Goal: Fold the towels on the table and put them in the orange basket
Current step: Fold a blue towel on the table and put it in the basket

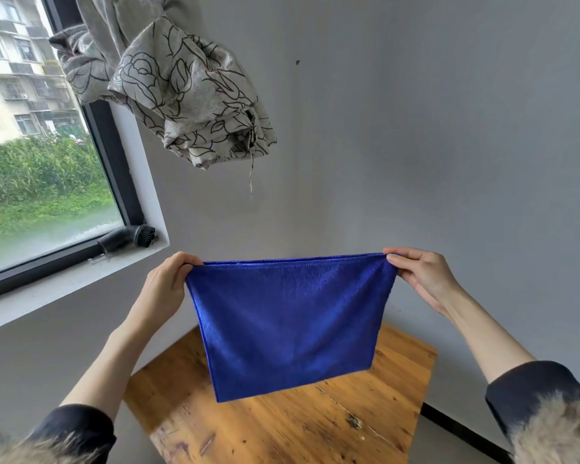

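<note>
The left hand [166, 283] pinches the top left corner of a blue towel [290, 321], and the right hand [421, 277] pinches its top right corner, so the cloth hangs stretched flat between them. Below the towel stands a wooden table [282, 426], its scuffed top not touching the cloth. Behind the towel rises a plain grey wall [449, 128]. Up and left of the towel a patterned curtain [185, 88] hangs knotted beside a dark-framed window [41, 162], with a small black brush [131, 235] on the sill.
</note>
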Tool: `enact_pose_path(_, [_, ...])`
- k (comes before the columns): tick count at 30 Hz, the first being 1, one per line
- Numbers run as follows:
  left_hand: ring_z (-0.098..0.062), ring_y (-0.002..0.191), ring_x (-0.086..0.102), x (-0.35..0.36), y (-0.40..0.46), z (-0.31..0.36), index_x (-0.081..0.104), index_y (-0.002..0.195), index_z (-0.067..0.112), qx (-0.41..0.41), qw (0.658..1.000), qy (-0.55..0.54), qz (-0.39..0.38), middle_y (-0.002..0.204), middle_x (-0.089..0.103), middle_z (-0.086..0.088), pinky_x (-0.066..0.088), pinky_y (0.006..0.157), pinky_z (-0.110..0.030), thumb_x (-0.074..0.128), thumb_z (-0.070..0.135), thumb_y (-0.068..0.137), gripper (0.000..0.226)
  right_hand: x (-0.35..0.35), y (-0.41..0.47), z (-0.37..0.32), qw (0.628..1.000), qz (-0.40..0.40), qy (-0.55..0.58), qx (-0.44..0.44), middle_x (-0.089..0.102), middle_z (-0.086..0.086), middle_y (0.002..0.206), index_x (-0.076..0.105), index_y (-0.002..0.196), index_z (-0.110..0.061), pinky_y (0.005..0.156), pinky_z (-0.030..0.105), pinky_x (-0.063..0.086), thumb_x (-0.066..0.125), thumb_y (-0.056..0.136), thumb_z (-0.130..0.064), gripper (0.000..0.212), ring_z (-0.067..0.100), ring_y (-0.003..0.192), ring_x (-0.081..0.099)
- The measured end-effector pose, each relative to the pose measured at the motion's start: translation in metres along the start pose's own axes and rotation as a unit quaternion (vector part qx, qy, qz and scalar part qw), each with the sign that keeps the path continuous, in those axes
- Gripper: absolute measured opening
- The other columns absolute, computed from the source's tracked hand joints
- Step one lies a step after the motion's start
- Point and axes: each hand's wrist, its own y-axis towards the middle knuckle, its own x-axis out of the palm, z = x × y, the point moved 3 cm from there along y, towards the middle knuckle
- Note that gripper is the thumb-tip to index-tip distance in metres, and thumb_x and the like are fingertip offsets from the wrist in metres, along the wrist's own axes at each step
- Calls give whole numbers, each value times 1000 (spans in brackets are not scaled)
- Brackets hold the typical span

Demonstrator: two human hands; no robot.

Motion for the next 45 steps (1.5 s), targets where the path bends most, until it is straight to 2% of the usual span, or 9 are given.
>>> enact_pose_path(11, [-25, 69, 55, 7, -13, -4, 65, 93, 3, -7, 1000, 2, 1, 78, 61, -1, 38, 72, -29, 46, -8, 90, 22, -9, -5, 3, 1000, -5, -28, 6, 66, 8, 84, 63, 107, 0, 71, 14, 54, 53, 85, 12, 27, 8, 70, 65])
enact_pose_path(13, [-24, 67, 55, 11, -14, -9, 65, 90, 5, -18, 1000, 4, -6, 75, 61, 0, 38, 70, -29, 47, -7, 90, 21, -11, -4, 7, 995, -8, -101, 4, 64, 7, 84, 61, 113, 2, 73, 12, 53, 53, 85, 12, 31, 12, 75, 62])
enact_pose_path(18, [-19, 66, 53, 33, -17, -29, 63, 86, 10, -47, 998, 13, -42, 71, 58, 9, 32, 67, -20, 47, -4, 90, 22, -7, 8, 31, 863, -41, -501, -38, 63, 8, 110, 65, 113, -4, 89, 20, 37, 50, 90, 1, 27, 20, 103, 57])
enact_pose_path(23, [-21, 79, 49, 60, -13, -47, 60, 91, 6, -130, 990, -1, -60, 85, 59, 0, 30, 69, -24, 44, 4, 94, 16, 4, 28, 57, 823, -34, -566, -38, 55, 16, 111, 64, 101, -3, 88, 26, 34, 41, 92, 0, 25, 29, 107, 51])
enact_pose_path(26, [-21, 81, 48, 66, -3, -50, 59, 93, 3, -143, 988, -4, -55, 88, 58, -1, 27, 67, -21, 42, 5, 95, 17, 11, 42, 59, 830, 4, -554, -54, 53, 18, 114, 62, 104, -1, 91, 27, 34, 40, 93, -1, 25, 31, 108, 50])
enact_pose_path(31, [-21, 80, 50, 57, 4, -45, 60, 91, -1, -99, 994, -32, 10, 86, 58, -3, 29, 66, -19, 45, 0, 93, 15, 15, 50, 57, 875, 75, -471, -82, 62, 15, 111, 62, 105, -1, 78, 20, 33, 41, 92, -1, 24, 29, 104, 54])
enact_pose_path(37, [-23, 75, 51, 70, -45, -58, 58, 91, 6, -102, 992, -39, -56, 84, 58, -2, 32, 65, -20, 44, -2, 92, 17, 5, 18, 88, 933, 91, -346, -30, 64, 6, 93, 61, 93, -13, 74, 21, 40, 47, 85, -2, 20, 17, 85, 56])
enact_pose_path(40, [-11, 65, 49, 84, -94, -71, 58, 88, 15, -122, 985, -11, -120, 78, 57, 4, 33, 59, -11, 46, 0, 92, 19, -8, -14, 123, 927, 66, -368, 4, 61, -1, 78, 59, 84, -15, 55, 4, 37, 49, 83, -1, 17, 10, 68, 54])
enact_pose_path(45, [-21, 74, 54, 117, -179, -90, 59, 87, 15, -182, 955, -1, -234, 82, 61, 0, 33, 64, -19, 48, 2, 93, 18, -43, -71, 202, 887, 5, -446, 123, 64, 6, 77, 63, 78, -14, 60, 19, 39, 53, 82, -2, 15, 19, 71, 56])
